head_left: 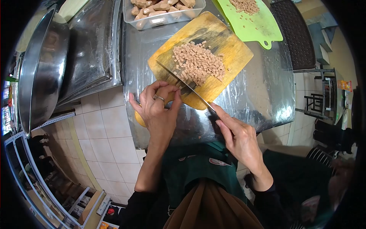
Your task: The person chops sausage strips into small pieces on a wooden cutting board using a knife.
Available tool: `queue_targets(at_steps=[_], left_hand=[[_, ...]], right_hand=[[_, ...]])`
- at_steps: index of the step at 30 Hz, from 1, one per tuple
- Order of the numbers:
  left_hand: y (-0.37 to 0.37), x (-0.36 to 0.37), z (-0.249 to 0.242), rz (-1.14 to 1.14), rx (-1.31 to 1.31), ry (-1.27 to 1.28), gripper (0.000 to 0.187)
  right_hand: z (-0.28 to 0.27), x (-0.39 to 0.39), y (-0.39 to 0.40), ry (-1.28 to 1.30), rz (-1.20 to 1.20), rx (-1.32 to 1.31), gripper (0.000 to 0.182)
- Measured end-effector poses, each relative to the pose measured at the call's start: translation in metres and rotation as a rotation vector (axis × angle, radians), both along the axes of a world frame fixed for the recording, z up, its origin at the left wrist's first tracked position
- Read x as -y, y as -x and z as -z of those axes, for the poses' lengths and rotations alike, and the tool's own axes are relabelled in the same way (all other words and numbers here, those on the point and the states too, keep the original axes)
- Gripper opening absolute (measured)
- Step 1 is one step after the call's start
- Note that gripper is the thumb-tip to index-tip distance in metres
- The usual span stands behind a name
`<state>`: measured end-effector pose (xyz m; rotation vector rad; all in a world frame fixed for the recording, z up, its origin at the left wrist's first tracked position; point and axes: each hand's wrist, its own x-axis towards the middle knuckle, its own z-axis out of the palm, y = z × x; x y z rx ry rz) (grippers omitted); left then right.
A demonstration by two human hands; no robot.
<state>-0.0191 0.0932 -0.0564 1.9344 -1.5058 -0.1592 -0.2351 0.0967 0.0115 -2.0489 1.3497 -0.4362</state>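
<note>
My right hand [240, 139] is closed around the handle of a kitchen knife [198, 94]. Its blade lies diagonally over a worn wooden cutting board [234, 53], along the near-left side of a pile of small pinkish-brown diced pieces [198, 63]. Just left of the blade, my left hand [157, 105], with a ring on one finger, has its fingers bent and their tips drawn together on the board. Whatever lies under those fingertips is hidden.
On the steel table [263, 86], a clear plastic container [162, 21] of brown chunks stands at the back. A green cutting mat [259, 32] carries more diced bits. A large metal bowl [45, 68] is at left. Another person's dark green clothing [297, 179] shows at lower right.
</note>
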Motion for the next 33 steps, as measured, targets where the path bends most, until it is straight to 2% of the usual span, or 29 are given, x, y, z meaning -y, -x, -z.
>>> queue_targets(at_steps=[5,14,17,20,27,33], left_hand=[[0.000,-0.001,0.000,-0.001,-0.014,-0.006,0.015],[0.000,-0.001,0.000,0.007,-0.005,-0.026,0.015],[0.000,0.000,-0.002,0.009,0.008,-0.026,0.014],[-0.001,0.002,-0.002,0.020,0.030,0.000,0.014],[-0.009,0.023,-0.013,0.053,-0.057,-0.016,0.011],[-0.015,0.045,-0.022,0.159,0.159,-0.015,0.013]], right_hand=[[-0.014,-0.011,0.008,-0.089,-0.029,-0.042,0.052],[-0.004,-0.003,-0.005,-0.043,-0.029,-0.071,0.055],[-0.002,0.006,-0.004,-0.012,0.009,0.007,0.053],[-0.008,0.004,0.005,-0.148,0.098,0.105,0.049],[-0.021,-0.005,0.025,-0.305,0.266,0.142,0.041],[-0.017,-0.009,0.032,-0.239,0.289,0.215,0.041]])
